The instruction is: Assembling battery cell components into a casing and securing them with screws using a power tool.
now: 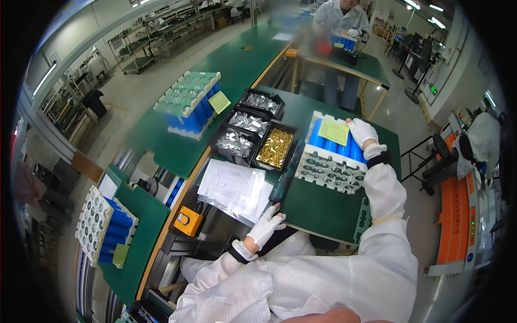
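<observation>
A battery pack of blue cylindrical cells (pixel 344 150) between white plastic holders lies on its side on the green work board, with a yellow-green paper label (pixel 334 132) on top. My right hand (pixel 363 133), in a white glove, grips the pack's far right corner. My left hand (pixel 265 228), gloved with bare fingertips, is at the board's near left edge, its thumb and forefinger apart. Just beyond those fingertips lies a dark, slim power screwdriver (pixel 283 183); whether they touch it I cannot tell.
Black bins hold brass screws (pixel 275 148) and silvery metal pieces (pixel 249 123). Printed sheets (pixel 231 185) lie beside an orange button box (pixel 188 220). Two more packs stand left, one upright (pixel 188 105), one nearer (pixel 107 226). A co-worker (pixel 342 24) works across the way.
</observation>
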Demonstrator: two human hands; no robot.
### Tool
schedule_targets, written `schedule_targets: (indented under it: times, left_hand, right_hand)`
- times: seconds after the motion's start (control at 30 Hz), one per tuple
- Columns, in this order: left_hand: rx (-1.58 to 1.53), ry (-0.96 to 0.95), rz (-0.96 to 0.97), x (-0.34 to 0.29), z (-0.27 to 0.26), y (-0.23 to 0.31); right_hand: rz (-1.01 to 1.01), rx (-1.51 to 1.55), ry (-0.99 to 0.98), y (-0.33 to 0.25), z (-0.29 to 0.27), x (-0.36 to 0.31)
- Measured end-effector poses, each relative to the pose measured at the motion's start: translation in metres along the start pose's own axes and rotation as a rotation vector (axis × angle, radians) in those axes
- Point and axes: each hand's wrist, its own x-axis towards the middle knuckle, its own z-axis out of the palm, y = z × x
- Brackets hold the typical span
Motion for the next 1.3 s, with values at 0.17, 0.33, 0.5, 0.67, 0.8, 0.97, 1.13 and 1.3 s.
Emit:
schedule_targets:
  times: [0.17,0.33,0.5,0.67,0.8,0.97,1.13,1.3]
  left_hand:
    - [-0.073,0.025,-0.009,-0.008,-0.008,0.000]
    - [-0.156,0.107,0.107,-0.010,-0.011,0.033]
    - [-0.086,-0.025,0.078,-0.014,0.002,0.075]
    - [-0.035,-0.187,-0.179,-0.010,0.018,0.074]
    - [0.092,-0.096,-0.164,-0.002,0.038,0.084]
    - [0.068,-0.088,-0.101,0.019,0.060,0.072]
    - [0.064,-0.054,-0.070,0.025,0.064,0.069]
    - [0.036,-0.062,-0.036,0.025,0.064,0.071]
  right_hand:
    - [-0.092,-0.037,0.281,-0.028,-0.025,-0.069]
    - [-0.304,0.043,0.665,-0.038,-0.017,-0.154]
    - [-0.387,0.054,0.806,-0.045,0.005,-0.245]
    - [-0.474,-0.018,0.809,-0.028,0.068,-0.303]
    - [-0.513,-0.066,0.810,-0.011,0.063,-0.289]
    - [-0.520,0.066,0.817,0.014,0.056,-0.257]
    - [-0.068,0.369,0.782,0.075,0.024,-0.237]
    - [0.554,-0.150,0.262,0.203,0.071,-0.194]
